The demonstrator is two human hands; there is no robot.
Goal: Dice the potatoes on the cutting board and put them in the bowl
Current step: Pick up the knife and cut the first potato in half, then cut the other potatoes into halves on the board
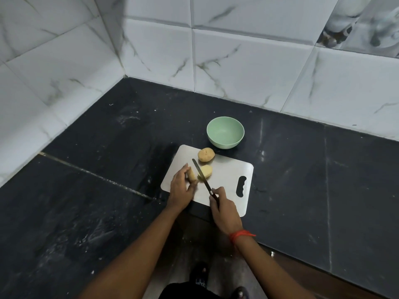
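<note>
A dark stone desk fills the lower and middle frame, backed along the top by white marble-patterned wall tiles that meet in a corner at upper left. A pale cutting board lies at an angle just right of the frame's centre, its handle cutout toward the right. Just above the board's top edge stands a light green bowl, upright on the desk. The person's left hand rests at the board's left side, its fingers curled around a potato piece that it holds against the board. The right hand sits over the board's lower edge, its fingers wrapped round the handle of a knife. The blade slants up and to the left, passing between the held piece and a potato half lying just right of it. A whole potato sits near the board's top edge, close below the bowl. A red thread circles the right wrist.
</note>
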